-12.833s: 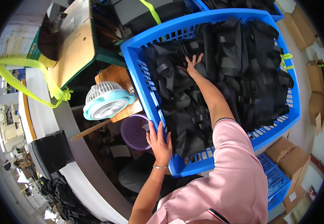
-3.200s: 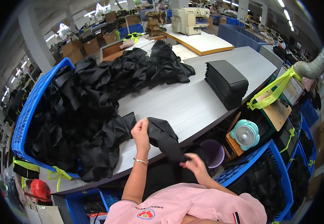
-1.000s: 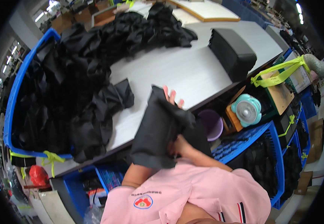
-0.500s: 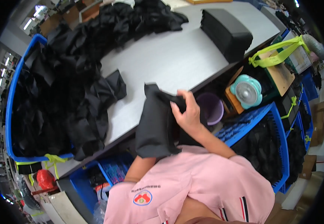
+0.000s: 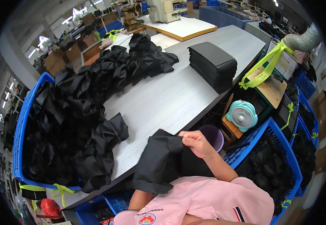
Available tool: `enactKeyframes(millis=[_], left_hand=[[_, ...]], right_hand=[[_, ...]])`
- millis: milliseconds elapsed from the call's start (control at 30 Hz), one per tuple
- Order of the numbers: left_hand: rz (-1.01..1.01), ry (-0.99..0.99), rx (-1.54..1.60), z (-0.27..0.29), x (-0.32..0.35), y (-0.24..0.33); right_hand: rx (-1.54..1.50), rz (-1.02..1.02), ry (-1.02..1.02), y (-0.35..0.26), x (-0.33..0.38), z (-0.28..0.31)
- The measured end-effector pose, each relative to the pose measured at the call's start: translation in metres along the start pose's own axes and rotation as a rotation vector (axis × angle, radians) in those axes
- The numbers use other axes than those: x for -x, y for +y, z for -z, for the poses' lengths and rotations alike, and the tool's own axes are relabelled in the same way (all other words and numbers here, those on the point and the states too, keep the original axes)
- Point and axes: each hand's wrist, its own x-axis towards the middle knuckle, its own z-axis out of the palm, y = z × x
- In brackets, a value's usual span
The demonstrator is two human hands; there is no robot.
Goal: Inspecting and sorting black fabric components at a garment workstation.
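Observation:
A black fabric piece (image 5: pixel 157 161), looking like a sewn pouch or sleeve, hangs in front of my chest at the table's near edge. My right hand (image 5: pixel 198 143) is closed, pinching its upper right corner between thumb and fingers. My left forearm (image 5: pixel 139 200) goes up behind the fabric, which covers nearly all of my left hand; only a trace of a fingertip shows at the top edge. Further left lies a large heap of crumpled black fabric pieces (image 5: pixel 76 97), spread along the table and into a blue basket (image 5: pixel 20 138).
A neat stack of flat black pieces (image 5: pixel 213 62) stands on the grey table (image 5: pixel 163 92). Beyond the table's right edge are a turquoise fan (image 5: pixel 241 115), a purple bin (image 5: pixel 212 137) and a blue crate (image 5: pixel 296 165) of black pieces. A sewing machine (image 5: pixel 164 11) stands at the back.
My right hand has gone from spread fingers at the fabric's opening to a pinch on its corner. The piece now hangs flatter. The view has tilted up, showing more of the room.

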Motion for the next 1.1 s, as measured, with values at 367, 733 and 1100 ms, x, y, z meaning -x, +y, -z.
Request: enactKeyframes(millis=[367, 733, 1100], left_hand=[[-0.036, -0.050, 0.008, 0.035, 0.025, -0.014], [-0.437, 0.042, -1.241, 0.035, 0.053, 0.001], [-0.221, 0.265, -0.672, 0.097, 0.061, -0.042]], right_hand=[[0.465, 0.111, 0.656, 0.011, -0.005, 0.018], [1.255, 0.463, 0.462, 0.012, 0.000, -0.014], [0.698, -0.154, 0.307, 0.025, -0.017, 0.003]])
